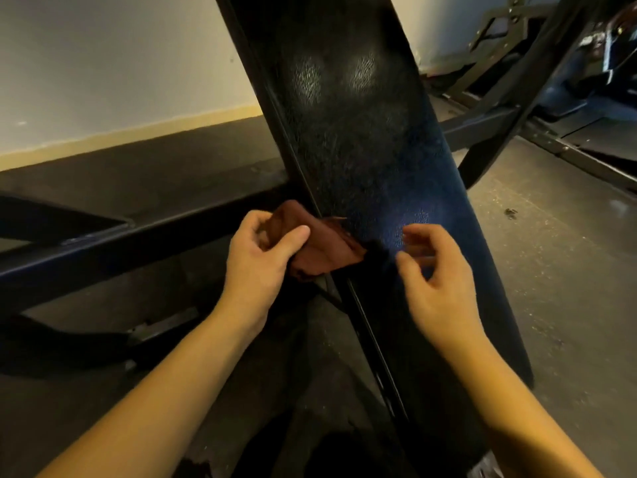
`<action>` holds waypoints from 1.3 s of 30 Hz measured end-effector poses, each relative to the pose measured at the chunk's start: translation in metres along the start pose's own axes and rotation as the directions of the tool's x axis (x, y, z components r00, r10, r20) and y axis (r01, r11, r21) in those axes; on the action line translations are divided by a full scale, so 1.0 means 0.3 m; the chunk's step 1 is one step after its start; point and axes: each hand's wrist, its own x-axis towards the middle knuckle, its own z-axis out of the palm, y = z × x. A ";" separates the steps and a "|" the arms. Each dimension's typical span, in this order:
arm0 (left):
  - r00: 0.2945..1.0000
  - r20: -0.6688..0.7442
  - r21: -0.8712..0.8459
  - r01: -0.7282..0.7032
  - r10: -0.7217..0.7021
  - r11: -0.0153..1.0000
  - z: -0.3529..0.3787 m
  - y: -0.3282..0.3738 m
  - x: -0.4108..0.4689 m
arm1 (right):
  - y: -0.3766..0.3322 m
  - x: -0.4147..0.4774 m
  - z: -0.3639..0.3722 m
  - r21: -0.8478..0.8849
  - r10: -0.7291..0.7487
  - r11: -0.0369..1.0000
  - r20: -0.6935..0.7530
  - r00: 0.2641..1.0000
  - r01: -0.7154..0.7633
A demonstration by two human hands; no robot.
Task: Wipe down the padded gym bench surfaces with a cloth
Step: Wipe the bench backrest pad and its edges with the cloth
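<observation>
**Left hand holds the cloth at the pad's edge; right hand hovers bare**

The person's left hand (pixel 256 260) grips a bunched reddish-brown cloth (pixel 324 250). The thumb lies across the top of the fabric and the fingers curl around it from the far side. The cloth sticks out to the right of that hand and lies over the left edge of the bench pad (pixel 362 150). Part of it rests on the padded surface and part hangs off the side by the edge trim.

The right hand (pixel 437 270) sits just to the right of the cloth, over the pad, with a narrow band of shadow between the thumb and the fabric. Its fingers are loosely curled with the thumb turned toward the forefinger, and nothing shows between them. Whether the fingertips touch the pad cannot be told.

The pad is long, dark and grained. It passes under the right forearm and runs on ahead of both hands, with two pale patches of sheen on it well beyond the fingers.

A dark metal frame beam (pixel 138 232) crosses below and to the left of the left hand. A pale wall (pixel 120 63) stands farther off on that side. To the right of the right hand lies a bare concrete floor (pixel 551 270). Well beyond that hand stands more dark gym framework (pixel 517 63).
</observation>
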 end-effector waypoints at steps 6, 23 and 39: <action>0.986 -0.062 -0.005 0.154 -0.154 0.988 0.015 -0.175 -0.147 | 0.102 -0.052 0.103 -0.386 -0.208 0.893 0.105 0.973 0.232; 0.938 -0.223 0.116 -0.246 0.266 0.962 0.186 -0.447 -0.249 | 0.311 -0.080 0.159 -0.278 -0.476 0.845 0.002 0.880 0.457; 0.886 -0.345 0.079 -0.300 0.308 0.951 0.255 -0.575 -0.350 | 0.369 -0.123 0.146 -0.306 -0.551 0.795 -0.001 0.835 0.524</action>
